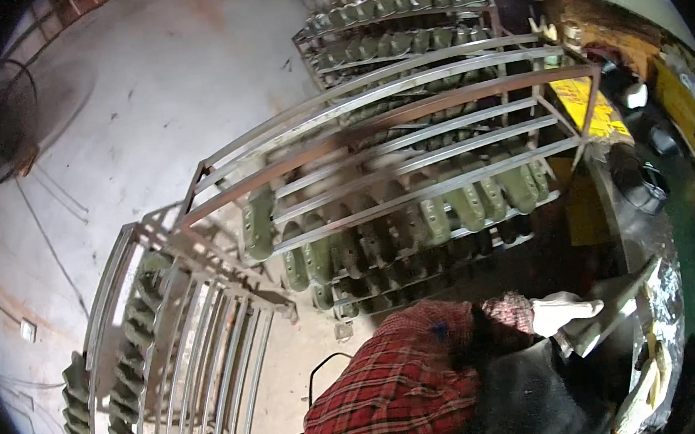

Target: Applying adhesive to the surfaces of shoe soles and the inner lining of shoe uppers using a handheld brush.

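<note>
My plaid sleeve [397,388] is filling the bottom of the view, and my right hand [564,312], in a white glove, is gripping a long metal bar [616,308], fingers clamped around it, low on the right. My left hand is not showing. Beyond, metal racks [409,161] are holding rows of green castings [480,200].

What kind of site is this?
Likely a factory or casting workshop: tiered metal racks loaded with rows of grey-green moulded parts, a stained bare concrete floor, and a pedestal fan.
</note>
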A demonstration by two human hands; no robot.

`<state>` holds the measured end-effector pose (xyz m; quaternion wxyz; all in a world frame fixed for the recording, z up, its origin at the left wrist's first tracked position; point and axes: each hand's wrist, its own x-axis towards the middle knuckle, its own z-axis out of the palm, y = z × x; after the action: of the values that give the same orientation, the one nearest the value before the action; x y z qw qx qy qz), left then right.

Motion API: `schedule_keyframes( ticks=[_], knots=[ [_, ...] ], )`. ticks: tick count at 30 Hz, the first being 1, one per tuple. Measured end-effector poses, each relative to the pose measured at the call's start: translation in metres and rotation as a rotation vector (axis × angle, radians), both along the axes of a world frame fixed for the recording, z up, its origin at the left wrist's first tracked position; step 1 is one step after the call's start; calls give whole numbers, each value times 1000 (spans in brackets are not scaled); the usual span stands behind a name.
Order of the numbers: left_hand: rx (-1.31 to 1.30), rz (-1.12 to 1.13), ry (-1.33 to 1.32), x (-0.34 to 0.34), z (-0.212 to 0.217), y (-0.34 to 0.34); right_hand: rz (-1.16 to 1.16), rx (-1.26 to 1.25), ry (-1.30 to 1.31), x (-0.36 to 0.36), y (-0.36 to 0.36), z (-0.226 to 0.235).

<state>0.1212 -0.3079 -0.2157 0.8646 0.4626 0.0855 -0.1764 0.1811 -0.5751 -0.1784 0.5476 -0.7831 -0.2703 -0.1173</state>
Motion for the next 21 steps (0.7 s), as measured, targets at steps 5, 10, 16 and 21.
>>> schedule_keyframes(
  ticks=[5,10,16,21],
  knots=[
    [-428,-204,-55,32,-58,3,-144,-9,231,-2,-54,-52],
    [-332,-47,42,70,-15,-10,-254,124,229,-34,-47,-5],
    [-426,0,118,219,-1,-27,-482,22,158,-50,-58,-12],
    [410,131,-304,309,-3,-39,-585,-72,154,-43,-43,3]
  ],
)
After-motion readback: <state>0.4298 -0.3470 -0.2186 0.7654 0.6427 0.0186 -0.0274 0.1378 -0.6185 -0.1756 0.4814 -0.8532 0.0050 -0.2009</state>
